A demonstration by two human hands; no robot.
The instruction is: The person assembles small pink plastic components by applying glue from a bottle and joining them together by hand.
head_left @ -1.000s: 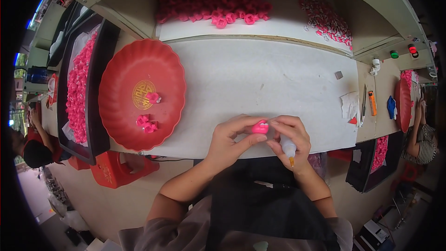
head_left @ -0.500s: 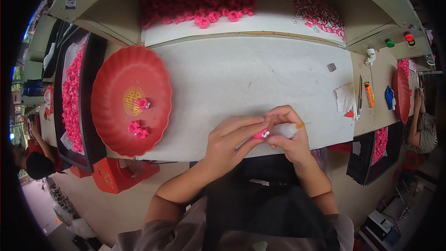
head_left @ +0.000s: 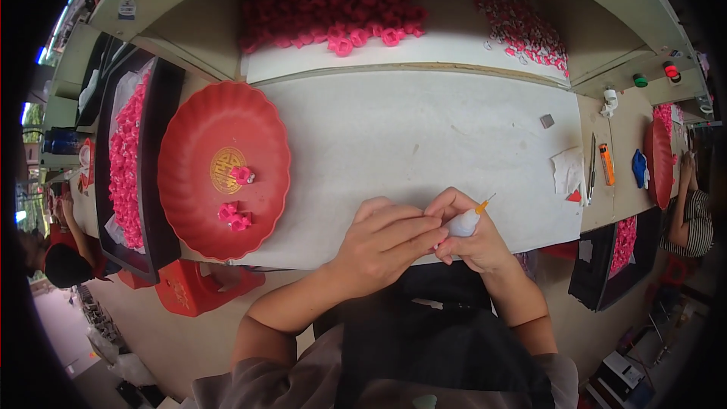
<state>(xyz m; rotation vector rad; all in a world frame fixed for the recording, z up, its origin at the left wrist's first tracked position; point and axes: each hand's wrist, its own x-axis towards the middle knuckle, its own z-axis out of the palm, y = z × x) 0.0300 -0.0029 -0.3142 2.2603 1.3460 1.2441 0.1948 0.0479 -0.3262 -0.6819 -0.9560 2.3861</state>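
Note:
My left hand (head_left: pixel 379 246) and my right hand (head_left: pixel 473 246) are pressed together at the near edge of the white table (head_left: pixel 409 136). The right hand holds a small white squeeze bottle (head_left: pixel 462 224) whose orange nozzle points up and to the right. The left fingers are closed against the right hand, over a small pink piece that they hide. To the left lies a red scalloped plate (head_left: pixel 189 129) with a few pink pieces (head_left: pixel 235 215) on it.
A heap of pink pieces (head_left: pixel 333 0) fills the back shelf, with smaller pink-and-white bits (head_left: pixel 522 26) beside it. A black tray of pink pieces (head_left: pixel 129 159) stands far left. An orange lighter (head_left: pixel 606 164), a thin tool (head_left: pixel 591 163) and paper (head_left: pixel 566 170) lie right. Another person (head_left: pixel 691 216) works at far right.
My hands have closed together. The pink piece that showed between my fingertips is now covered by my left fingers. The bottle has tipped so its nozzle points up and right.

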